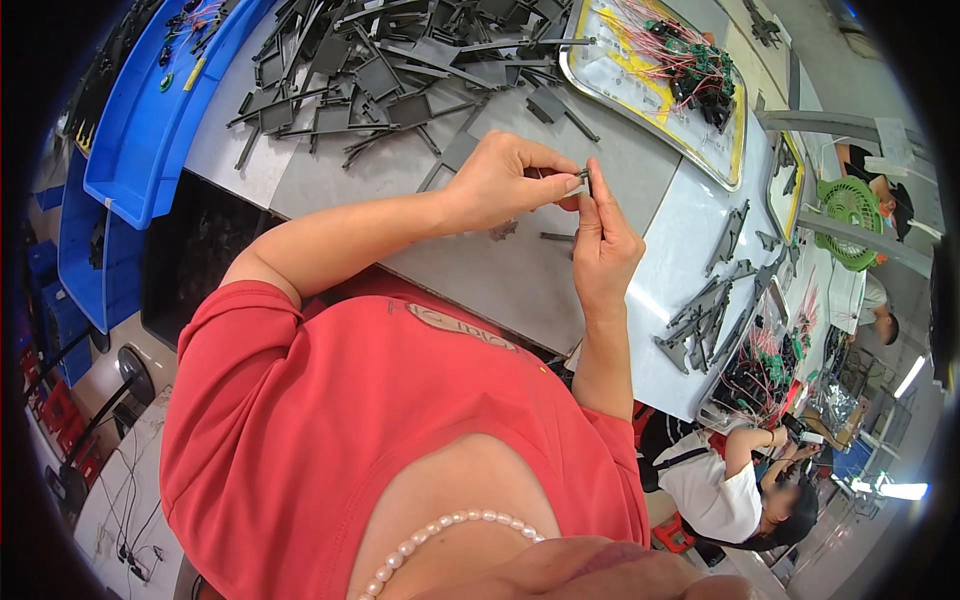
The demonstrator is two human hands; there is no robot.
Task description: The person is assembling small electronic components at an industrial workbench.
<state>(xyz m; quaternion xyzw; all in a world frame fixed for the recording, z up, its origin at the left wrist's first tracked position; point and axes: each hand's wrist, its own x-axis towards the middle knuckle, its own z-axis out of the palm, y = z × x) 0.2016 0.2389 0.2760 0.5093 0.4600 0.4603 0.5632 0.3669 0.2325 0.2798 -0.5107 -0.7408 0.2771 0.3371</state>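
Note:
Above the grey worktable (pixel 470 275), my two hands meet at a small dark plastic part (pixel 587 180). Its shape is mostly covered by the fingers. My left hand (pixel 505 185) pinches it from the left between thumb and forefinger. From the right, my right hand (pixel 607 240) grips it with fingers pointing up. Beneath the hands, a short dark strip (pixel 557 237) lies on the table, partly hidden by the right hand. Just beyond the left hand spreads a heap of dark grey plastic frames with long thin arms (pixel 375 80).
A white tray with a yellow-marked rim (pixel 740 150) holds red-wired green boards at the far right. More grey parts (pixel 700 320) lie right, near a second tray of wired boards (pixel 765 370). Blue bins (pixel 125 150) stand left. A co-worker (pixel 720 485) sits at right; a green fan (pixel 850 222) stands beyond.

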